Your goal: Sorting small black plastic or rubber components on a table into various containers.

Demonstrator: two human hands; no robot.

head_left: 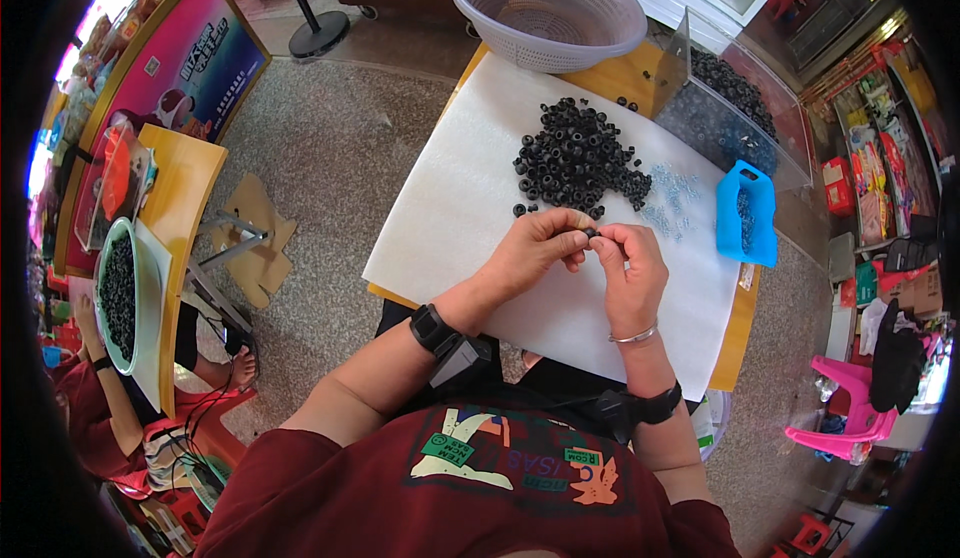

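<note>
Over the white sheet [470, 188] on the table, my left hand [535, 250] and my right hand [634, 266] meet fingertip to fingertip. Both are closed in a pinch around a small black round part [590, 233], mostly covered by the fingers. Just beyond them lies a heap of black ring-like parts [570, 153], with smaller black pieces [633, 188] at its right edge. Tiny clear bluish pieces [672, 203] are scattered to the right of these. A blue scoop-shaped tray [760, 243] with more tiny pieces in it stands at the table's right side.
A grey perforated basket [550, 58] sits at the table's far edge. Beside it, a clear box [720, 108] holds many black parts. To the left, another person works at a second table [190, 173] with a bowl [148, 298] of black pieces. Pink stools [850, 408] stand at right.
</note>
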